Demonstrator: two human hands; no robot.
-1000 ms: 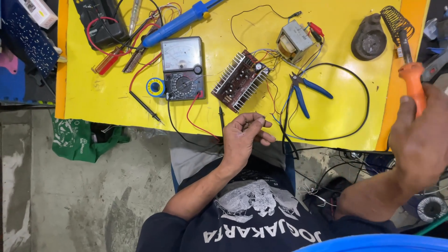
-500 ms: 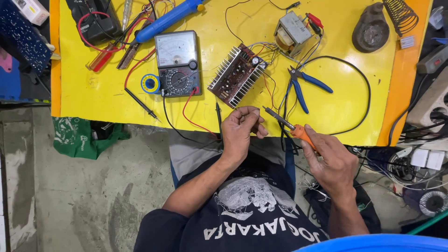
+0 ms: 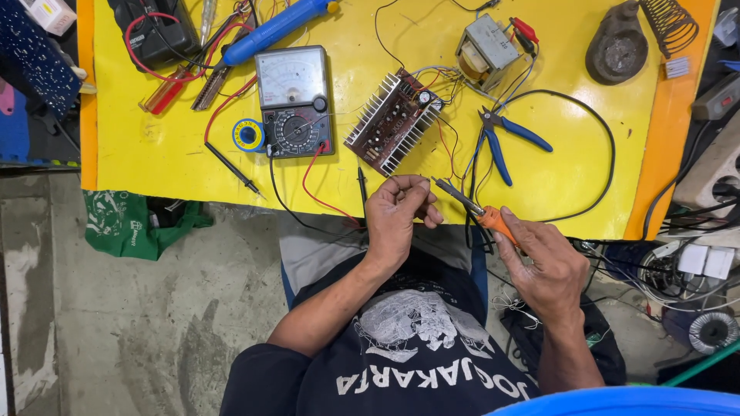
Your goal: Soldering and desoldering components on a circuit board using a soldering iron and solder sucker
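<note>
My right hand [image 3: 549, 266] is closed around the orange grip of a soldering iron [image 3: 470, 205], a slim tool whose dark metal shaft runs up and left from the handle to a thin tip. That tip sits right beside the fingertips of my left hand [image 3: 399, 214], which are pinched together on something too small to make out, at the near edge of the yellow table [image 3: 139, 139]. Just beyond my left hand lies a brown circuit board [image 3: 393, 122] with silver heat-sink fins along its sides, wires trailing from it toward a boxy grey transformer [image 3: 486, 48]. Blue-handled pliers [image 3: 505, 139] lie to the right of the board. To the left sits an analog multimeter [image 3: 294, 100], black with a pale dial face, and a small blue-and-yellow roll [image 3: 248, 135] touches its left side. A green bag [image 3: 123, 223] with white print lies on the floor under the table's left end.
</note>
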